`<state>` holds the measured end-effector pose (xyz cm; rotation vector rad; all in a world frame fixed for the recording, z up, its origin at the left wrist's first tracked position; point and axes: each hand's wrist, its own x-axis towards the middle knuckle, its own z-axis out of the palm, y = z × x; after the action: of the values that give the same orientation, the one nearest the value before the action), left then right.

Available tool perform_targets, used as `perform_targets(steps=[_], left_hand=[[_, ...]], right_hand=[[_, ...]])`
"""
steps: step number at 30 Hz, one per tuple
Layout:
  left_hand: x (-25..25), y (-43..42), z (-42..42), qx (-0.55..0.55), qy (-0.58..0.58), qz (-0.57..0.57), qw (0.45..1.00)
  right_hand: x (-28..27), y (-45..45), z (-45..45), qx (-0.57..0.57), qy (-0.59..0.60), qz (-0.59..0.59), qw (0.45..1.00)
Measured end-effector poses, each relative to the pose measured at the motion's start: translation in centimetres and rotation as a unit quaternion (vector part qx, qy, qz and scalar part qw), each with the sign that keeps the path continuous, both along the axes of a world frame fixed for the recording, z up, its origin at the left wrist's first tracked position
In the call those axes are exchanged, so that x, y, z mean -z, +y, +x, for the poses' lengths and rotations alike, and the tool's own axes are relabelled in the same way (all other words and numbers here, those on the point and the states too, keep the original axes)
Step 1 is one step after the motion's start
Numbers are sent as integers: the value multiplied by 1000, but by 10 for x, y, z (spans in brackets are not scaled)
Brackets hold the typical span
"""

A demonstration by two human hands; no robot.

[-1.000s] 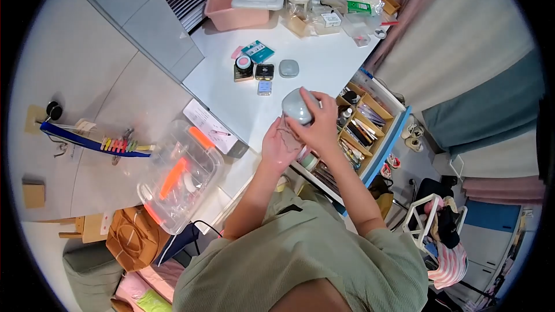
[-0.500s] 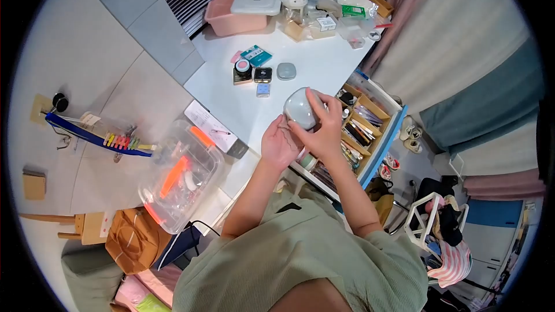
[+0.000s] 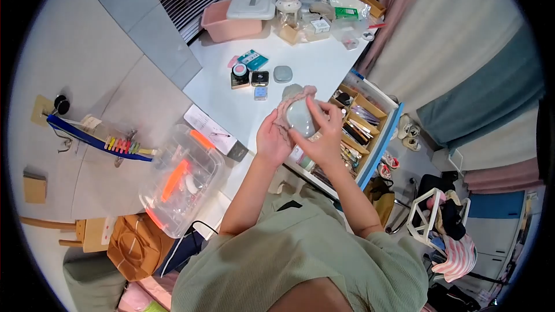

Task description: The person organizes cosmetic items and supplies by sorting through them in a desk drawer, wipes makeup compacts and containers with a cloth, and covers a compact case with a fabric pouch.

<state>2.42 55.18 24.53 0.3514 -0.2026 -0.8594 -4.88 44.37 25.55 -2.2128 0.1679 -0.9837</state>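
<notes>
Above the desk's front edge, my right hand (image 3: 325,136) grips a glossy, rounded, pale grey-blue case (image 3: 299,118) between thumb and fingers. My left hand (image 3: 273,140) is partly curled at its left side, holding a ruffled pink cloth (image 3: 281,117) that resembles a scrunchie. Pink ruffles run along the case's left and upper edge, and a grey-green bit of cloth (image 3: 292,91) sticks up beyond them. How the cloth joins the case is hidden. A small grey rounded box (image 3: 282,74) lies on the desk just past my hands.
An open drawer (image 3: 370,133) with divided compartments of pens and small items juts out at right. Small boxes and a round jar (image 3: 240,70) sit on the desk. A clear lidded box (image 3: 184,185) stands left; a pink bin (image 3: 231,26) and clutter line the back.
The pink ruffled cloth and grey-green bit now show around the case, where mostly the smooth shell showed before. My left fingers have risen along its left side.
</notes>
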Motion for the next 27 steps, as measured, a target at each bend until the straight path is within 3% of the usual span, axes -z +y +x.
perform_targets(steps=[6,11,15,19,22,23,27], left_hand=[[-4,6,-3,11,-10,16,1000],[-4,4,-8,30,40,-25,998],[1,6,-8,67,34,-73,994],[15,0,-10,115,141,-107,977],[7,-2,-18,127,128,-175,968],[-1,-2,-20,79,111,-78,988],[3,2,-14,82,99,-71,989]], right_hand=[[1,-4,0,-23,3,-48,999],[4,1,1,63,-29,-11,998],[-12,12,-5,-15,-38,-92,995],[-20,-2,6,60,-47,-71,995],[-19,-6,9,81,-40,-33,995],[-19,-5,6,74,-37,-54,995],[-8,2,-3,5,-14,-79,997]])
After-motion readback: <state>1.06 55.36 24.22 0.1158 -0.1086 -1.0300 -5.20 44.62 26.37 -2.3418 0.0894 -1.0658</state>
